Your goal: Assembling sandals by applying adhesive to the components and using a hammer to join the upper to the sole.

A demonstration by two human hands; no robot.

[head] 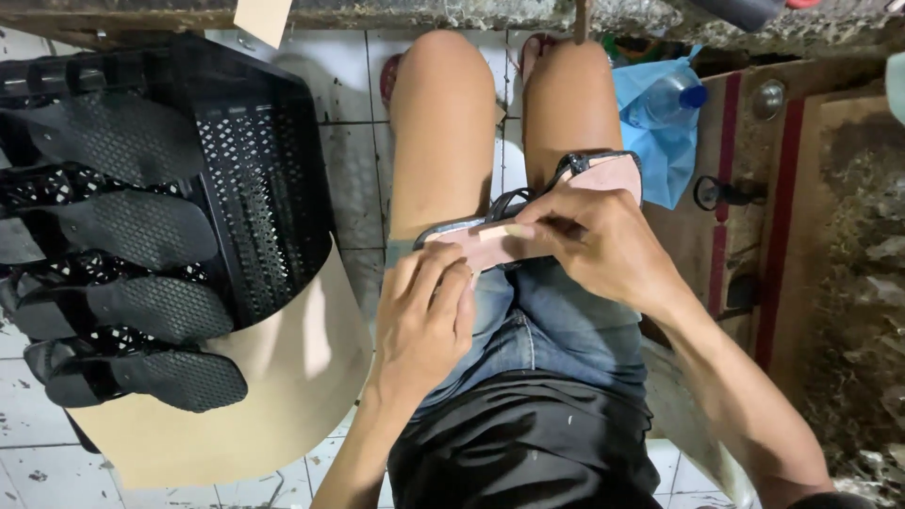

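A sandal (pixel 603 174) with a pink insole and black straps lies across my lap, sole side down on my denim shorts. My right hand (pixel 603 240) grips its middle and presses a small tan strip (pixel 495 232) onto the insole with the fingertips. My left hand (pixel 429 316) holds the sandal's near end, fingers curled over the edge. Both knees point away from me over the tiled floor.
A black perforated plastic crate (pixel 264 160) stands at my left, with several black sandals (pixel 141 226) lined up on it sole-up. A tan sheet (pixel 302 377) lies beneath them. A blue bag with a plastic bottle (pixel 665 104) sits right, beside a worn wooden bench (pixel 830 236).
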